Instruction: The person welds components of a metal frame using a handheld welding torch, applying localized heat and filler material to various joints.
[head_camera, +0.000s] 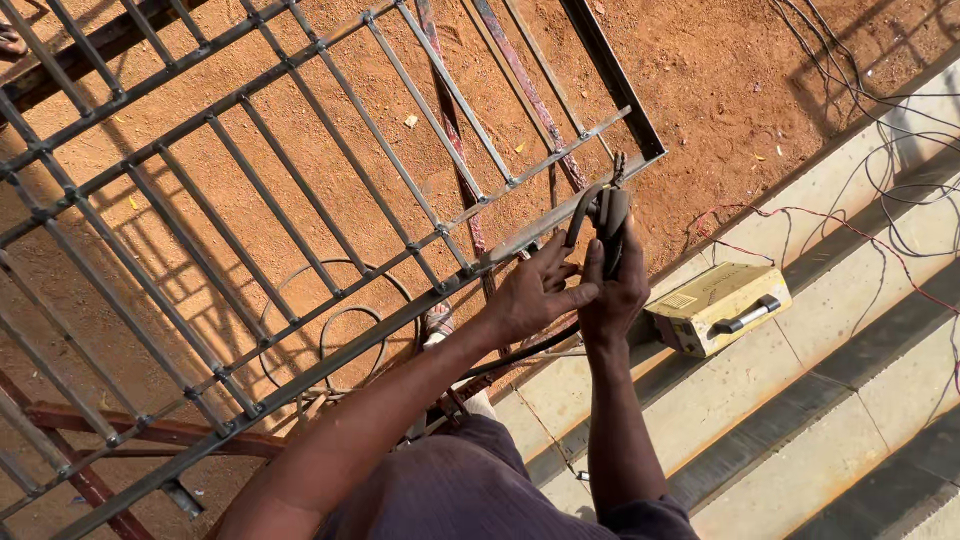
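A: Right hand (612, 290) has its fingers closed around the electrode holder (603, 215); the tip sits just beside the lower bar of the metal grille (300, 200).

B: Left hand (535, 290)?

A: Fingers loosely open, touching the right hand and the holder's grip, steadying. Both forearms extended forward, wrists close.

B: Risks?

A: Judgement: bare hands near the tip could burn; the cable (520, 355) could snag; the yellow welding unit (720, 305) lies near the step edge.

Grey grille (300, 190) — red soil (720, 90) — yellow welder box (718, 307).
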